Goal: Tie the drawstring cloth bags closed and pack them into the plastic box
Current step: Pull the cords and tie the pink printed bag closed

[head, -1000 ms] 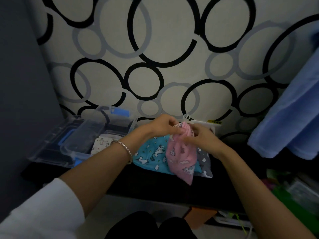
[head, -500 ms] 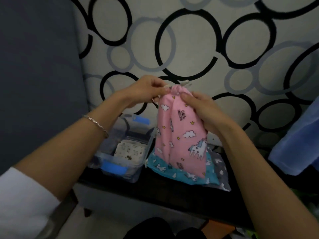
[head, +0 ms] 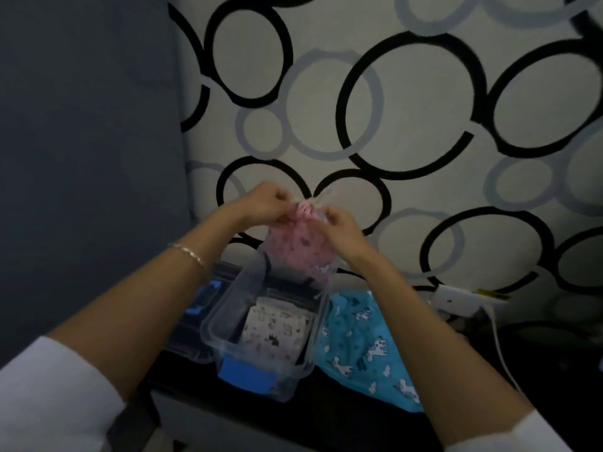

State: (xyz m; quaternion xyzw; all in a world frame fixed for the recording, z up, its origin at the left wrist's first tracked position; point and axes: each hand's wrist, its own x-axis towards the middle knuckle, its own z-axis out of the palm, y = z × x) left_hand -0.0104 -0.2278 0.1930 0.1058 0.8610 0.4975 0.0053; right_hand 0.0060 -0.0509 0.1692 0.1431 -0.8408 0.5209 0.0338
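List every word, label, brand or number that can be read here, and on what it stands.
No text is readable.
Pink drawstring cloth bag: dark printed marks, too blurred to read.
Yellow tag on the white object by the wall: too small to read.
White patterned cloth bag in the clear plastic box: small prints, no letters legible.

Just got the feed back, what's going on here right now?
A person holds a pink bag up over the clear plastic box, left hand and right hand both pinching its gathered neck, apparently tying it closed. Blur hides whether a knot is done. One white patterned bag already lies in the box; a teal bag lies beside it on the right, not yet packed.
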